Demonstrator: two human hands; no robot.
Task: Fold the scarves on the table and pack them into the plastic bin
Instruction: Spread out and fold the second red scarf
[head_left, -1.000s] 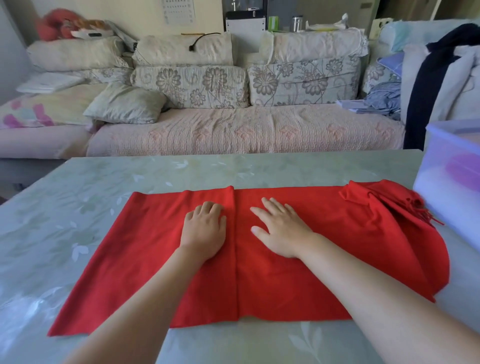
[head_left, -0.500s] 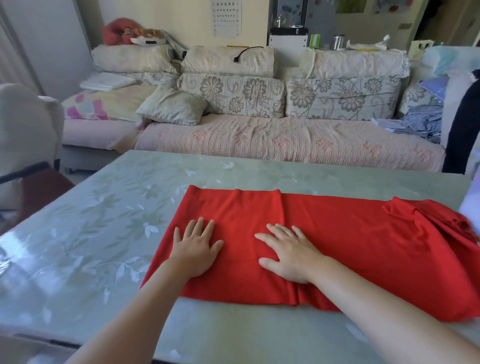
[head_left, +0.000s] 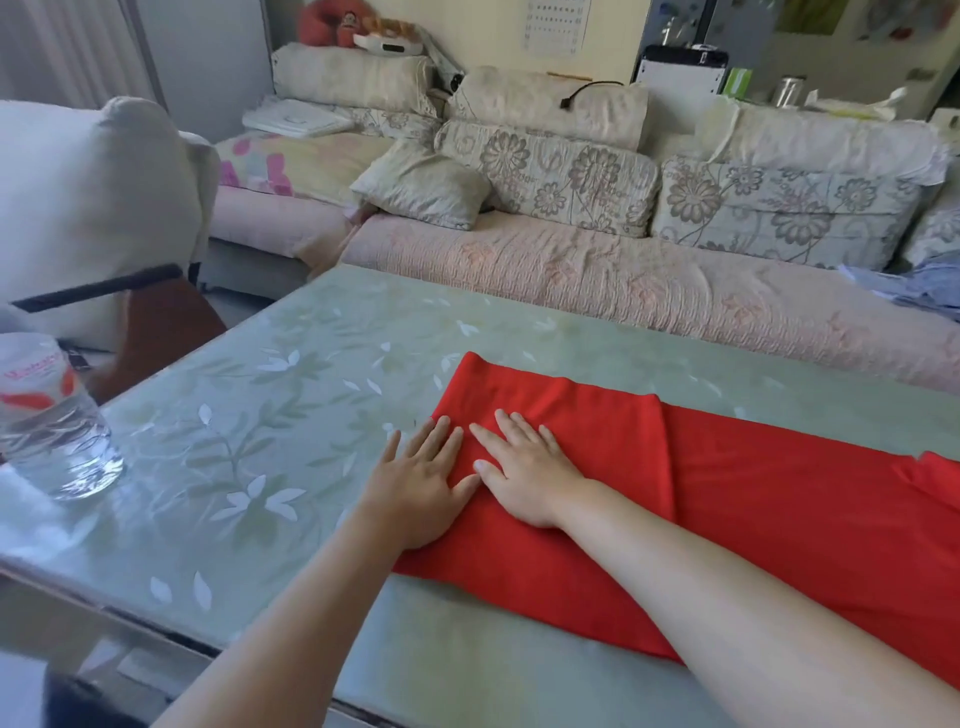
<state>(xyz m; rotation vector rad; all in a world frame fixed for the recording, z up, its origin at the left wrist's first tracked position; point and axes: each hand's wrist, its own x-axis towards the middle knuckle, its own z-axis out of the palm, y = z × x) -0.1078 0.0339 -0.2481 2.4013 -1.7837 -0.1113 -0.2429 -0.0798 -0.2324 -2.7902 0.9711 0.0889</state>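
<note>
Matt red cloth scarf (head_left: 727, 493) lies on a glossy, smooth table (head_left: 311, 415); clear plastic bottle (head_left: 52, 421).

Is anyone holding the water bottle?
No, the left hand and right hand lie flat on the red cloth scarf, apart from the clear plastic bottle.

Bare counter (head_left: 291, 395) runs left of red scarf (head_left: 727, 493) up to water bottle (head_left: 52, 426), the lone upright obstacle near left edge. Far strip beyond scarf passable. Sofa (head_left: 623, 291) close behind far edge; chair (head_left: 93, 208) crowds far left corner.
</note>
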